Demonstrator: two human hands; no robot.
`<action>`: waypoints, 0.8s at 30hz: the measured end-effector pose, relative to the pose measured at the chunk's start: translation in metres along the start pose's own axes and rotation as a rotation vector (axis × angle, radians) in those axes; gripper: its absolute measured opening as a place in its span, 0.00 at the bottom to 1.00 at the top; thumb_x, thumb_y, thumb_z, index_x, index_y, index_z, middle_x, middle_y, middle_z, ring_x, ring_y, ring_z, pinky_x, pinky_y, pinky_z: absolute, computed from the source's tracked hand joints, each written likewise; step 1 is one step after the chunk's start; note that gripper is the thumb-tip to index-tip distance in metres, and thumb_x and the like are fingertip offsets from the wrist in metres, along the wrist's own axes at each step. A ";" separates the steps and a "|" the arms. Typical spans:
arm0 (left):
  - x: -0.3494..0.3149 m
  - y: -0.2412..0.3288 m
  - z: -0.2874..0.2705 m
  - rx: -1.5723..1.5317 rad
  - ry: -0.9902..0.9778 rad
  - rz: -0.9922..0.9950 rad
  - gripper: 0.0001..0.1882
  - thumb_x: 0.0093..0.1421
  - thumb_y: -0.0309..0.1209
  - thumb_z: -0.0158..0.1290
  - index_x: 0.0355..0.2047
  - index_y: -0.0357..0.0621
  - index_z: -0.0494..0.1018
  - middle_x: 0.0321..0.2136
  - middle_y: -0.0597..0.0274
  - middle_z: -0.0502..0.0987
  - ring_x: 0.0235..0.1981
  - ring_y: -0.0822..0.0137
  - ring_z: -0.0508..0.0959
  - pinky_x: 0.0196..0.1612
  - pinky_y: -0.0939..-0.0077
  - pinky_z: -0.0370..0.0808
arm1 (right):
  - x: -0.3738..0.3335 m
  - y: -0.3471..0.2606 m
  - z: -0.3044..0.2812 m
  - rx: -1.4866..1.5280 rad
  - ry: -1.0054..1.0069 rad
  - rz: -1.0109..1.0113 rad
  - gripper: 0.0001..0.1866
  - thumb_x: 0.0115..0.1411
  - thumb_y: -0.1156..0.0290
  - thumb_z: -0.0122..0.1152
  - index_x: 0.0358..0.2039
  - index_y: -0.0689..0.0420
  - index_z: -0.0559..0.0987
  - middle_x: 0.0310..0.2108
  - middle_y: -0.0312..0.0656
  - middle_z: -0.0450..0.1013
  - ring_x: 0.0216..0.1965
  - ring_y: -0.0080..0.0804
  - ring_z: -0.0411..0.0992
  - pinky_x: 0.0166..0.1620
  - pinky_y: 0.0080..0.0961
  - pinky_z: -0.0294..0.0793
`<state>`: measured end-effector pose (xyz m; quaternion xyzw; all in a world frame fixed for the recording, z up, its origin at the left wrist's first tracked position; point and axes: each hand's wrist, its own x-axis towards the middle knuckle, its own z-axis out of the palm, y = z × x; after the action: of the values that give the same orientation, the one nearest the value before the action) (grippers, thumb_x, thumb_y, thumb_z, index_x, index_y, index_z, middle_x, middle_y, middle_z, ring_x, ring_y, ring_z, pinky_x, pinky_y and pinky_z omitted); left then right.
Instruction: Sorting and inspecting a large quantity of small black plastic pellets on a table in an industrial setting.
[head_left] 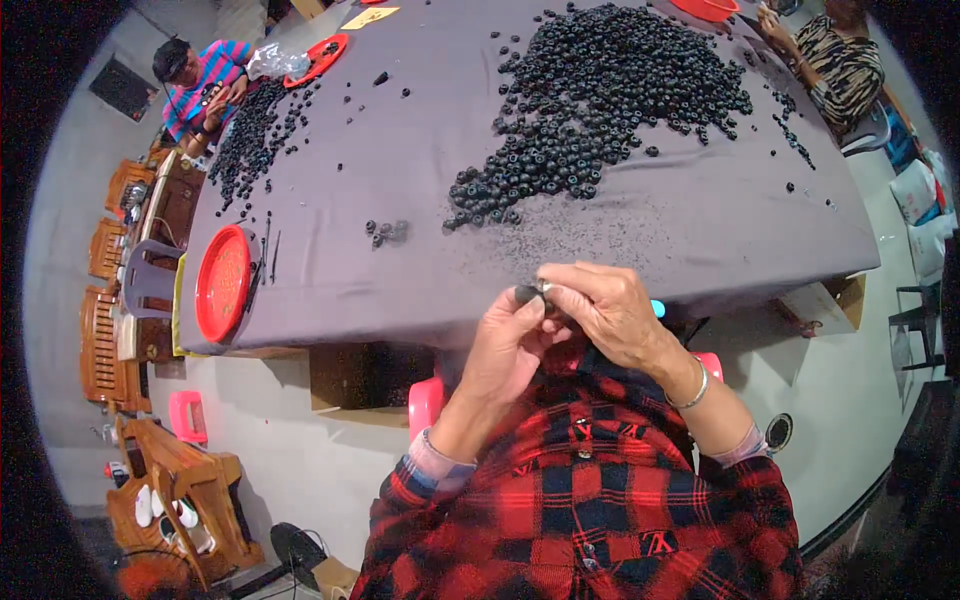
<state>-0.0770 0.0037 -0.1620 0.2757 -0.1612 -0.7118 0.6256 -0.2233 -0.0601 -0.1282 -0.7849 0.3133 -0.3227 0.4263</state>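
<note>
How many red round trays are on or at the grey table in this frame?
3. One red tray sits at the table's near left corner, one at the far left by a co-worker, and one at the far edge, partly cut off. Others may be out of view.

Even, soft indoor light falls across the grey table (330, 150); fisheye bending and black vignetting surround it, faint shadows beneath.

Table (330, 160) under grey cloth: black bead heaps (600, 90), red tray (222, 283), scattered beads.
</note>
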 end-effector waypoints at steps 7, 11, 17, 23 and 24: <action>0.000 0.007 -0.003 -0.126 0.088 -0.063 0.03 0.61 0.29 0.49 0.35 0.48 0.69 0.28 0.69 0.72 0.28 0.76 0.72 0.38 0.73 0.77 | 0.008 0.000 -0.018 0.103 -0.016 0.161 0.14 0.60 0.65 0.54 0.41 0.62 0.76 0.29 0.39 0.74 0.33 0.16 0.69 0.37 0.18 0.69; 0.001 0.009 0.002 -0.114 0.065 -0.068 0.03 0.61 0.30 0.49 0.35 0.48 0.68 0.28 0.70 0.71 0.27 0.76 0.72 0.36 0.75 0.77 | 0.013 0.000 -0.017 -0.005 -0.018 0.010 0.09 0.59 0.72 0.55 0.35 0.64 0.76 0.29 0.37 0.71 0.30 0.19 0.70 0.34 0.18 0.70; 0.001 0.017 -0.007 -0.063 0.045 -0.068 0.06 0.59 0.30 0.51 0.36 0.48 0.67 0.28 0.69 0.70 0.26 0.77 0.69 0.31 0.81 0.72 | 0.022 -0.003 0.008 0.723 -0.175 0.297 0.06 0.54 0.73 0.58 0.25 0.63 0.76 0.22 0.37 0.71 0.22 0.20 0.66 0.25 0.22 0.65; 0.027 0.055 -0.041 0.644 0.296 0.377 0.03 0.57 0.26 0.53 0.30 0.42 0.70 0.22 0.68 0.71 0.20 0.78 0.69 0.22 0.84 0.68 | 0.060 0.042 -0.008 -0.273 0.001 0.169 0.11 0.54 0.65 0.56 0.22 0.59 0.74 0.12 0.37 0.60 0.19 0.16 0.57 0.21 0.25 0.60; 0.029 0.066 -0.054 0.779 0.385 0.401 0.03 0.56 0.26 0.54 0.28 0.42 0.71 0.21 0.69 0.71 0.20 0.79 0.69 0.21 0.84 0.68 | 0.068 0.044 -0.012 -0.266 -0.032 0.267 0.10 0.51 0.66 0.56 0.22 0.60 0.73 0.12 0.44 0.62 0.16 0.24 0.63 0.23 0.30 0.64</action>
<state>0.0059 -0.0290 -0.1728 0.5799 -0.3473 -0.3996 0.6193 -0.2014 -0.1370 -0.1449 -0.7909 0.4476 -0.2063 0.3627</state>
